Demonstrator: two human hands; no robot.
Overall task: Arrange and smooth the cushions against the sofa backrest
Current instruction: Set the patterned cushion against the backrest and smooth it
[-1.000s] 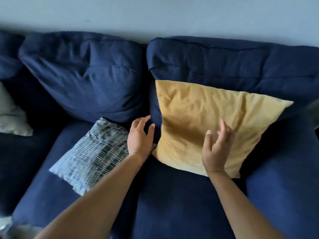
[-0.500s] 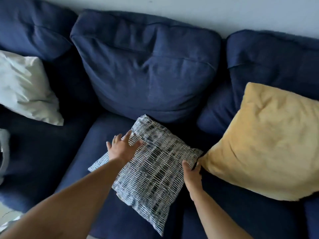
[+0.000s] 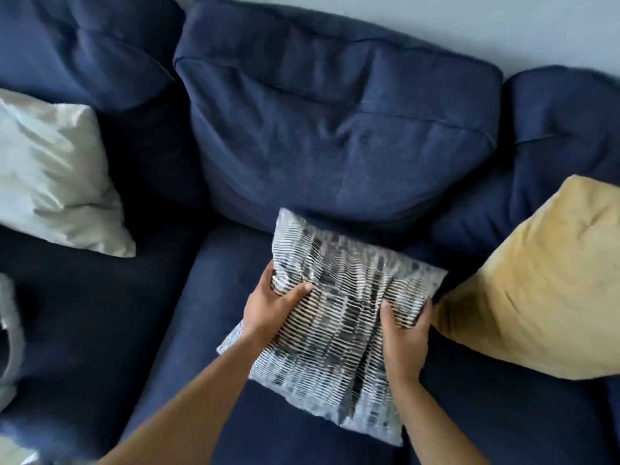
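A grey-and-white striped cushion [image 3: 335,317] lies on the navy sofa seat [image 3: 188,330], its far corner touching the middle back cushion [image 3: 335,129]. My left hand [image 3: 271,307] grips its left edge, thumb on top, bunching the fabric. My right hand [image 3: 404,337] grips its right side, fingers curled under the edge. A yellow cushion [image 3: 543,290] leans against the right back cushion [image 3: 563,129], right beside my right hand. A pale cushion [image 3: 53,176] leans against the left back cushion [image 3: 84,45].
A light wall [image 3: 469,21] runs behind the sofa. A pale fabric item [image 3: 10,330] sits at the left edge of the seat. Bare navy seat shows left of the striped cushion and below the yellow one.
My hands left the yellow cushion and moved left to the striped one. Both have since closed on its sides, creasing the fabric, and its far corner has lifted toward the backrest.
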